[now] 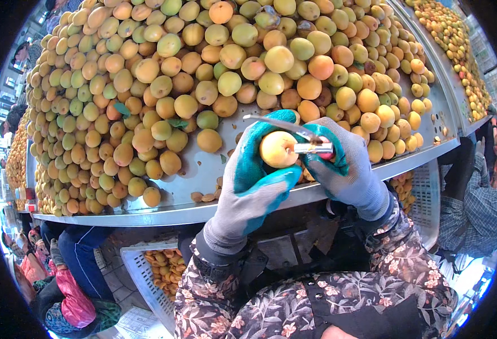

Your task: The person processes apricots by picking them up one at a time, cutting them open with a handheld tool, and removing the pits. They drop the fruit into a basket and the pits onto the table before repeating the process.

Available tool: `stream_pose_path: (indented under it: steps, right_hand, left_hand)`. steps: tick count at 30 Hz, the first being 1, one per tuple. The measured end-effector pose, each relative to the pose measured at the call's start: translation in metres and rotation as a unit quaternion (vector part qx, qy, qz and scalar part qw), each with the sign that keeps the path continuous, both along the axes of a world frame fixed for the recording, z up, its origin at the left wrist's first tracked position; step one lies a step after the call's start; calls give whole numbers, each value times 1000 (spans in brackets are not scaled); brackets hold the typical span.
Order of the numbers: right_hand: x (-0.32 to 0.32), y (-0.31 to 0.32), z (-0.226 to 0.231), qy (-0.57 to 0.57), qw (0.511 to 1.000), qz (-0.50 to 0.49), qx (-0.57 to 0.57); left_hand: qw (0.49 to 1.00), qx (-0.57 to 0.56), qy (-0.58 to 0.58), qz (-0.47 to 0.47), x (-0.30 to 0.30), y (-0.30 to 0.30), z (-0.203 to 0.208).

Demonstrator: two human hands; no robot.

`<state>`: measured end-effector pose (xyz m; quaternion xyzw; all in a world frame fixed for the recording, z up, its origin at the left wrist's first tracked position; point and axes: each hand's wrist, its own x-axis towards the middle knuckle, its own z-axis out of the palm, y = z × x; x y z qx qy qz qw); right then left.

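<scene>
Above the front edge of a metal table (192, 186), my gloved left hand (238, 189) is closed around a yellow apricot (277, 150). My gloved right hand (355, 166) grips a knife (281, 124) by its reddish handle, which has a shiny metal sleeve. The sleeve's end touches or nearly touches the apricot's right side. The curved blade runs leftward above the fruit, across the left glove's fingers. Beyond both hands lies a big heap of apricots (203, 68), coloured green to orange.
Below the table edge, white crates (141, 265) hold halved apricots (165, 271) at left and more fruit at right. Another fruit-covered table (457, 62) runs along the right. People sit at both sides, a pink sleeve (74, 294) at left. Loose pits (203, 196) lie near the rim.
</scene>
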<state>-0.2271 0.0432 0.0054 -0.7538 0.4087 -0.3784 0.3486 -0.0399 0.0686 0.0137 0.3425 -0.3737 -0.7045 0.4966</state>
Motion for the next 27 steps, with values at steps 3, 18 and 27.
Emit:
stream_pose_path:
  steps: [3, 18, 27]
  right_hand:
    - [3, 3, 1, 17, 1000, 6, -14]
    - [19, 9, -4, 17, 1000, -11, -16]
    - [9, -4, 0, -18, 978, 54, 200]
  left_hand:
    - [998, -1, 51, 26, -6, 2, -7]
    - [970, -134, -176, 100, -15, 8, -27]
    - [836, -280, -460, 107, -1, -4, -30]
